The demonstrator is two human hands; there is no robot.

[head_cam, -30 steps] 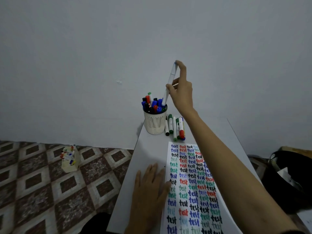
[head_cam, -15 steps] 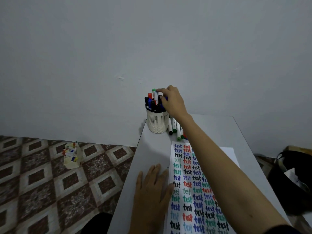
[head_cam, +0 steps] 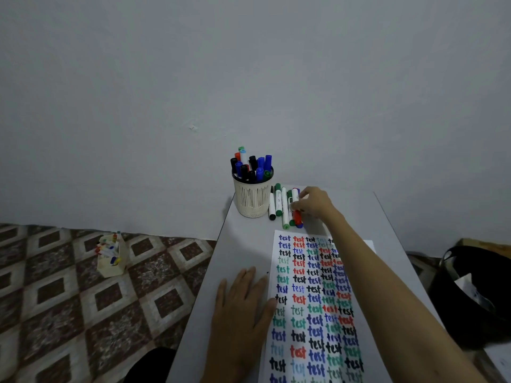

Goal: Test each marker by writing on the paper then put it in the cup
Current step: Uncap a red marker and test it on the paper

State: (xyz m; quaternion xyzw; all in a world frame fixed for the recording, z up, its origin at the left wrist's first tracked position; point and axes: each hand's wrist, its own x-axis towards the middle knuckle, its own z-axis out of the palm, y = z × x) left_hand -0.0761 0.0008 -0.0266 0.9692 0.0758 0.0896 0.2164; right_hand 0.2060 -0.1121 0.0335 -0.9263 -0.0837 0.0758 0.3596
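Box (head_cam: 112, 258): it is sitting on the tiled floor (head_cam: 55, 294), well left of the table, with a few coloured markers lying in it.

Left hand (head_cam: 243, 313): I am resting it flat on the table (head_cam: 243, 244), palm down, fingers straight and slightly spread. It is holding nothing, and my thumb is touching the paper's left edge.

Cup (head_cam: 252, 199): it is standing upright at the table's far left corner, close to the wall (head_cam: 249, 64). Capped markers are standing in it, packed together: black, blue, red, green and one pale blue.

Loose markers (head_cam: 279, 201): they are lying side by side just right of the cup, between it and my right hand. Their caps are pointing towards me, and the leftmost is lying just beside the cup's wall.

Paper (head_cam: 309, 299): it is lying flat on the table near me, covered with rows of "test" in black, blue, red and green.

Red marker (head_cam: 297, 217): it is lying at the right end of the row, on the table, under my fingertips.

Right hand (head_cam: 313, 203): I am reaching across the paper, fingers curling down, with thumb and forefinger pinching the red marker's white barrel.

Bag (head_cam: 470, 294): it is sitting dark and open on the floor, right of the table.
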